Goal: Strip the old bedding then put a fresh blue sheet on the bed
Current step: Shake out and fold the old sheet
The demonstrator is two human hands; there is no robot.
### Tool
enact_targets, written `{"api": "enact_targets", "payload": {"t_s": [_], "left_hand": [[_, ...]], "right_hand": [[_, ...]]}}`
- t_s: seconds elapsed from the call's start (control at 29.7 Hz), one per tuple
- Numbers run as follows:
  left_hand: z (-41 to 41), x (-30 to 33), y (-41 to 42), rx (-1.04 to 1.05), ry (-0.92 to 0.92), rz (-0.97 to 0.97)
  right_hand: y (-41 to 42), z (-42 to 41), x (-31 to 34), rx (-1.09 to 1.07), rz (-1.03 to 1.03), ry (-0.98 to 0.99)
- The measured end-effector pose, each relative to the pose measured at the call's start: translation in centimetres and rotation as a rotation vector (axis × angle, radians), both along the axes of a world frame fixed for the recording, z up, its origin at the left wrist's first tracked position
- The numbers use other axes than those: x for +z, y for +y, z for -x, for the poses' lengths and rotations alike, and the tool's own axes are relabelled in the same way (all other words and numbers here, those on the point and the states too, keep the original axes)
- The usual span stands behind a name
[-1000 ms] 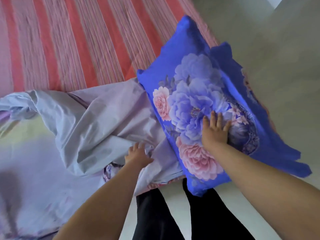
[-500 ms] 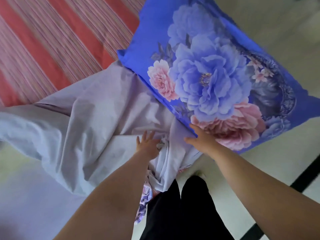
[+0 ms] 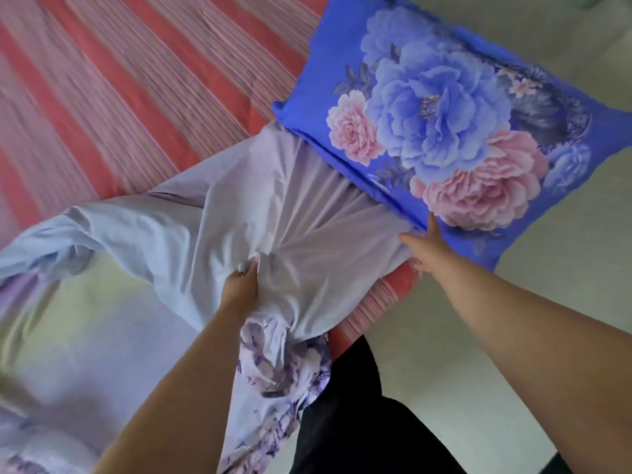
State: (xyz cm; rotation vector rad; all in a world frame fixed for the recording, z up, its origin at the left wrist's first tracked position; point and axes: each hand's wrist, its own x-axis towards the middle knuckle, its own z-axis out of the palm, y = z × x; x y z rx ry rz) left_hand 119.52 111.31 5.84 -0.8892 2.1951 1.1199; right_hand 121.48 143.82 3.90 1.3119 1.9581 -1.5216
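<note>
A pale lilac sheet [image 3: 212,220] with a floral printed side lies crumpled across the near part of the bed. My left hand [image 3: 241,285] grips a bunched fold of it near the bed's edge. My right hand [image 3: 424,246] holds the sheet's edge where it runs under a blue pillow [image 3: 444,107] printed with large blue and pink flowers. The pillow lies at the bed's right corner, partly over the edge. Underneath, the red and pink striped mattress cover [image 3: 136,80] is bare over the far part of the bed.
Pale floor [image 3: 564,285] lies to the right of the bed. My dark trousers [image 3: 352,422] stand against the bed's near edge. A printed floral hem of the sheet [image 3: 273,388] hangs down beside them.
My left hand has closed on a bunch of the sheet. My right hand left the pillow's face and took the sheet's edge by the pillow. The sheet is pulled tighter toward me.
</note>
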Motion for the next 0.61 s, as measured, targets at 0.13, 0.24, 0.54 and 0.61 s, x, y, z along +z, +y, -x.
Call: {"api": "enact_targets", "payload": {"t_s": [0.13, 0.24, 0.54, 0.61], "left_hand": [[-2.0, 4.8, -2.1, -0.047, 0.203, 0.024], [-5.0, 8.7, -4.4, -0.054, 0.338, 0.093], [-11.8, 19.1, -16.6, 0.178, 0.704, 0.201], [-12.8, 19.8, -19.0, 0.223, 0.739, 0.196]], "right_hand": [[-5.8, -6.7, 1.5, 0.000, 0.066, 0.017], [-10.2, -12.2, 4.0, 0.047, 0.161, -0.034], [-20.7, -22.1, 10.5, 0.225, 0.225, -0.077], [-23.4, -22.8, 11.3, 0.209, 0.221, -0.050]]}}
